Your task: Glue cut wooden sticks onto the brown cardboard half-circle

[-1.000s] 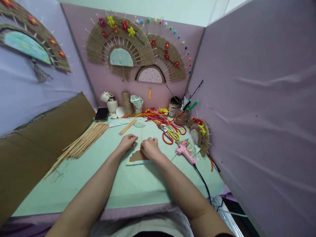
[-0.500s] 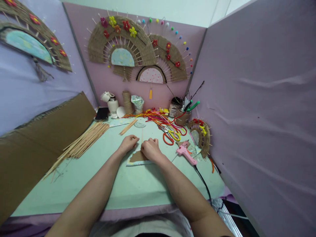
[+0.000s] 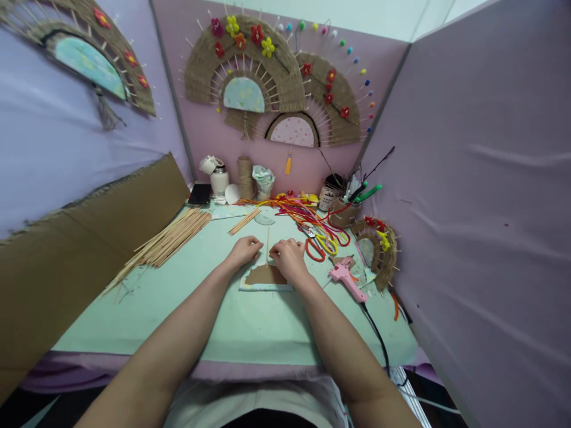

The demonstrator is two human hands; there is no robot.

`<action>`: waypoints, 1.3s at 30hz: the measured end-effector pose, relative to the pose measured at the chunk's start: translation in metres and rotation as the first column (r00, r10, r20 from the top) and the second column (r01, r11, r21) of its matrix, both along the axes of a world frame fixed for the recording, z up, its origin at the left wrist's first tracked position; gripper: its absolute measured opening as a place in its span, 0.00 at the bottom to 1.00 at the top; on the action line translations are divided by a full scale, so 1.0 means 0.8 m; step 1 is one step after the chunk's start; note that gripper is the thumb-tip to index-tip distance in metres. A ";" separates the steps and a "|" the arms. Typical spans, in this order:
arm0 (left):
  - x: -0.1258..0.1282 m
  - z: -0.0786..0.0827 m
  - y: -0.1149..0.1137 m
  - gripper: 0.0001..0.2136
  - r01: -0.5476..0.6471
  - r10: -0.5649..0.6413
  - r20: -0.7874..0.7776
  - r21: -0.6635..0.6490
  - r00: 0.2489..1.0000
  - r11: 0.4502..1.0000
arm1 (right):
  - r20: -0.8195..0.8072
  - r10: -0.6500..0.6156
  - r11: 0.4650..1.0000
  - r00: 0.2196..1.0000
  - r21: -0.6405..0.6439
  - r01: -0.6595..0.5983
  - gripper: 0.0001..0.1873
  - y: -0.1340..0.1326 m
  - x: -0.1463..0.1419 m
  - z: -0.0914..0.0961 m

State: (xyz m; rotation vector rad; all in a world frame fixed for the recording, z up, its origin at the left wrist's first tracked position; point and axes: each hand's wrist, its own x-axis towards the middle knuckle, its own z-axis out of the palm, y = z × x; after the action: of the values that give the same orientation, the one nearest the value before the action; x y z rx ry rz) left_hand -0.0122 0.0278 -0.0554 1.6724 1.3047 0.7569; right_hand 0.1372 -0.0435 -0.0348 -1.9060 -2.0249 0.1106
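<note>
A semicircular piece of brown cardboard [image 3: 266, 276] with a patterned fabric border lies flat before me, straight edge toward me. From its upper edge a thin wooden stick [image 3: 268, 236] runs away from me. My left hand [image 3: 245, 251] rests just left of the stick, fingers curled and thumb close to the index finger; anything between them is too small to make out. On the other side, my right hand [image 3: 289, 259] is closed, fingertips beside the stick and above the cardboard's right part. Whether those fingertips touch the stick is unclear.
To the right are a pink glue gun [image 3: 348, 279] with a black cord, scissors [image 3: 315, 248], and a small woven fan [image 3: 379, 249]. Many wooden sticks [image 3: 172, 238] lie left, beside a cardboard sheet [image 3: 111, 217]. Coloured pipe cleaners [image 3: 303, 209] and jars stand behind.
My right hand has shifted off the middle of the cardboard toward its right side, uncovering the stick's lower end. The whole view has swung slightly left.
</note>
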 end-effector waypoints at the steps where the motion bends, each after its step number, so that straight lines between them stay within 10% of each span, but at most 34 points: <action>1: 0.000 0.000 0.000 0.08 0.000 0.000 0.001 0.007 1.000 1.000 | -0.002 0.005 1.000 1.000 -0.010 -0.005 0.09 0.000 0.001 -0.001; 39: 0.001 -0.002 0.001 0.06 -0.030 0.031 -0.021 0.020 0.999 0.999 | 0.116 0.102 0.990 0.988 -0.111 -0.089 0.11 -0.005 -0.014 -0.006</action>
State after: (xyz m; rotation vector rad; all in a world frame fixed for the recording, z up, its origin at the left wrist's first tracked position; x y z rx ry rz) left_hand -0.0116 0.0290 -0.0574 1.6837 1.3445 0.7739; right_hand 0.1259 -0.0472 -0.0396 -1.9202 -2.2328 0.1314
